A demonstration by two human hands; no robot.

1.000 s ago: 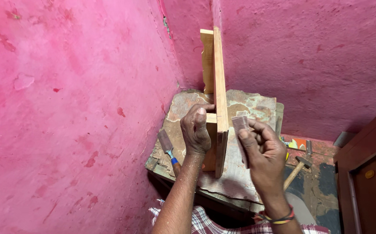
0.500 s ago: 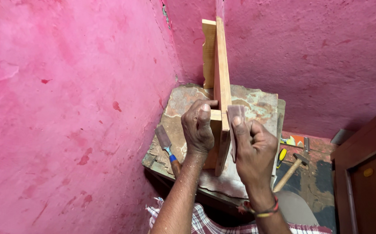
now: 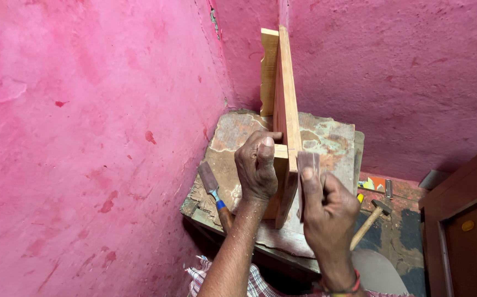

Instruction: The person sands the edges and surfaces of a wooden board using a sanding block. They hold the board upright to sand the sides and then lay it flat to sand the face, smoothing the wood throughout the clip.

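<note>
Pink plastered walls (image 3: 84,137) close in on the left and at the far side, meeting in a corner just behind a worn, paint-stained tabletop (image 3: 332,137) pushed up against them.

From the head camera, the only view we have, we see a wooden board (image 3: 285,99) standing on its edge on that tabletop, running from near to far, with a second, scroll-cut piece (image 3: 268,71) joined to its left face. Our left hand (image 3: 257,168) grips the board from the left, its fingers (image 3: 267,144) closed over the short block fixed there, thumb side up, steadying it upright. Our right hand (image 3: 329,206) is closed around a small dark abrasive block (image 3: 307,168), pressing it flat against the board's right face near the near end.

A chisel (image 3: 213,190) with a blue band on its handle lies on the tabletop left of the left hand, untouched. On the floor to the right lie a hammer (image 3: 371,220) and a few small tools, beside a brown wooden door (image 3: 466,231).

We judge that we are smoothing the board's right face. Carrying on would call for even pressure along the grain, while the left hand keeps the board from tipping or sliding on the rough tabletop.
</note>
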